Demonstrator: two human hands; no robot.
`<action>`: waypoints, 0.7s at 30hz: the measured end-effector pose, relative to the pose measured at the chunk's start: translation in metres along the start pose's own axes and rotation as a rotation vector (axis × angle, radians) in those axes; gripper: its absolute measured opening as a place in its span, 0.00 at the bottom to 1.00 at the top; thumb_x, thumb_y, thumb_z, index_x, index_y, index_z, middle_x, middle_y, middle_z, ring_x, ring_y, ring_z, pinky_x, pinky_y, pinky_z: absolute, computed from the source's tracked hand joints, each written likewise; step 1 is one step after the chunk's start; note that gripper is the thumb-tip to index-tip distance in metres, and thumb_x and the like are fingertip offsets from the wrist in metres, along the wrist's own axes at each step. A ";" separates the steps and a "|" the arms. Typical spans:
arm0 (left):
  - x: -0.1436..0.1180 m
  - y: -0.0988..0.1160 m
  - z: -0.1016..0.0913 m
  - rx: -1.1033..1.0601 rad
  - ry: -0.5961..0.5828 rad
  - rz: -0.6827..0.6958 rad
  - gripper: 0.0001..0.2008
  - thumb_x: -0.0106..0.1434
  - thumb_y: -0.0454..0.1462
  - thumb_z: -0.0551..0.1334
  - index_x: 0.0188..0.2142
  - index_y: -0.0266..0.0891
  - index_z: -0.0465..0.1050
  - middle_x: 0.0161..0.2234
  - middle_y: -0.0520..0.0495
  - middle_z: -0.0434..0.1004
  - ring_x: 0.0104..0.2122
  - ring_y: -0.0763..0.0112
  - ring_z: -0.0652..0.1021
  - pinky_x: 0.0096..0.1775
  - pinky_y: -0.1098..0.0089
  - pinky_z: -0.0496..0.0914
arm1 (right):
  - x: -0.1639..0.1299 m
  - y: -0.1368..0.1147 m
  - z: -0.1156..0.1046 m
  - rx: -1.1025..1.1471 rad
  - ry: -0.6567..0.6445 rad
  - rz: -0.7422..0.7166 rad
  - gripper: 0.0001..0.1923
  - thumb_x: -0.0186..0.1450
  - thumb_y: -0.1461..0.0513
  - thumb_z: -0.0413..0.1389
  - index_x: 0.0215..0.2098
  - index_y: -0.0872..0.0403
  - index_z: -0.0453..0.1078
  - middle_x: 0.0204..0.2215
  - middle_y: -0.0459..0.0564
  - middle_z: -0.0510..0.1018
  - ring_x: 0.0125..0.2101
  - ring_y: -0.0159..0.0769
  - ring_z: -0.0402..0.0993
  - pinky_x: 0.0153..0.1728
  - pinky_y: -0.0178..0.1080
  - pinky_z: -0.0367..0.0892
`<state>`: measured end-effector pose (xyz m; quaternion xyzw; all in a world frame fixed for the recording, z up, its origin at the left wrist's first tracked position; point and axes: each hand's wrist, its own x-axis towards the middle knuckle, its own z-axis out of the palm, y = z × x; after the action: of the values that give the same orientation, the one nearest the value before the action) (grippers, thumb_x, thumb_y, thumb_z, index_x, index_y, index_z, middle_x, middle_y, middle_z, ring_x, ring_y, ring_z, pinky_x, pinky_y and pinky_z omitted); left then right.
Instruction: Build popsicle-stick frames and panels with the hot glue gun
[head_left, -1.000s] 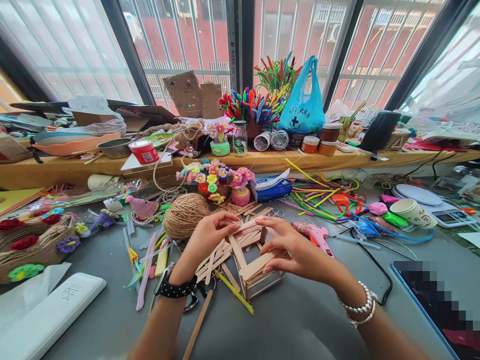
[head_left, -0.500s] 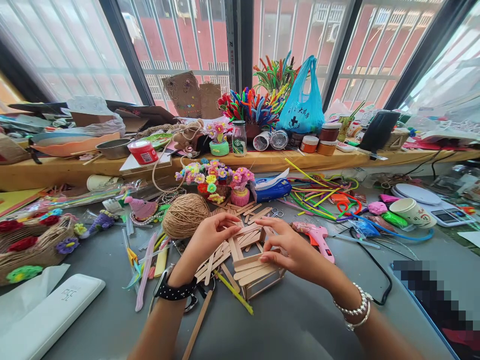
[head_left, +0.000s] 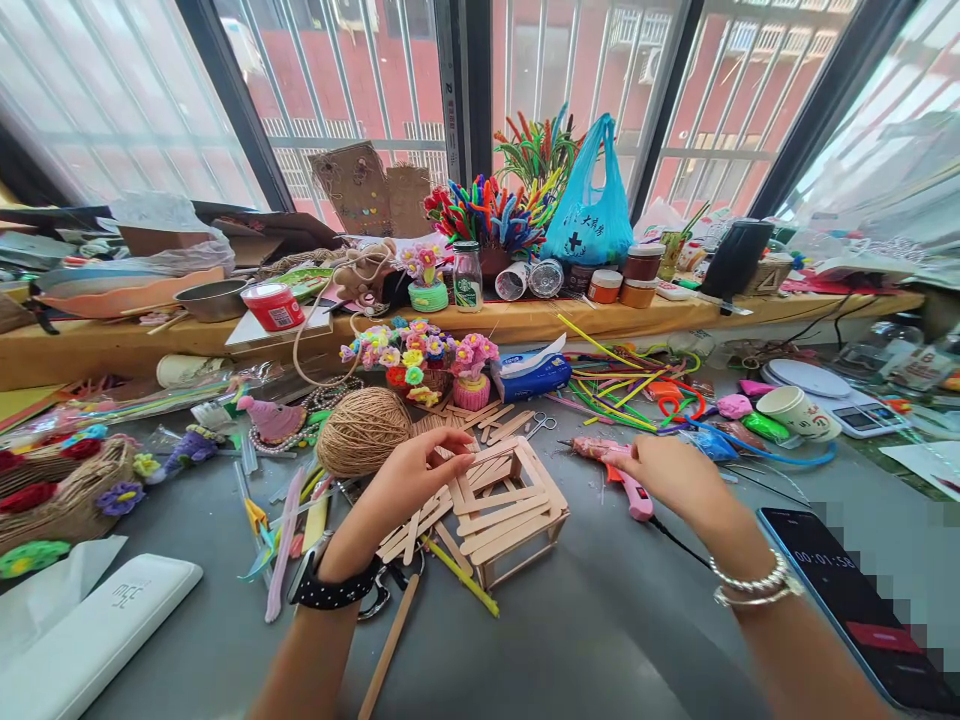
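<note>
A small box-like frame of wooden craft sticks [head_left: 510,525] stands on the grey table, with slats across its top. My left hand [head_left: 409,480] is at its far left corner, thumb and fingers closed on the frame's edge; the exact contact is partly hidden. To the right, my right hand [head_left: 679,485] has its fingers on the pink hot glue gun [head_left: 636,497], which lies with its nozzle towards the frame. Loose craft sticks [head_left: 411,540] lie under and beside the left hand. A yellow-green pipe cleaner [head_left: 469,580] lies in front of them.
Behind the left hand sits a ball of twine [head_left: 360,432]. Small scissors [head_left: 541,425] and a blue tissue pack [head_left: 532,370] lie further back. A phone [head_left: 832,590] lies at the right, a white power bank [head_left: 112,640] at the left. Crocheted flowers [head_left: 412,350] stand near the ledge.
My right hand has left the frame, moved right and come onto the glue gun. My left hand has stayed at the frame's far left corner. The view has shifted slightly.
</note>
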<state>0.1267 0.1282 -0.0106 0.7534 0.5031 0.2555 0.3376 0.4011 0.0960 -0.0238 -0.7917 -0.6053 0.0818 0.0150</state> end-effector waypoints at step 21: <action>-0.004 0.000 -0.003 0.066 -0.027 0.040 0.14 0.55 0.44 0.55 0.36 0.39 0.71 0.33 0.49 0.74 0.27 0.71 0.71 0.28 0.74 0.62 | -0.005 0.008 0.071 0.019 0.116 0.114 0.19 0.63 0.55 0.40 0.43 0.61 0.60 0.34 0.62 0.74 0.32 0.47 0.74 0.28 0.41 0.64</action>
<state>0.1235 0.1245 -0.0088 0.7775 0.4914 0.2355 0.3141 0.3974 0.0835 -0.0938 -0.8279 -0.5567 0.0425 0.0530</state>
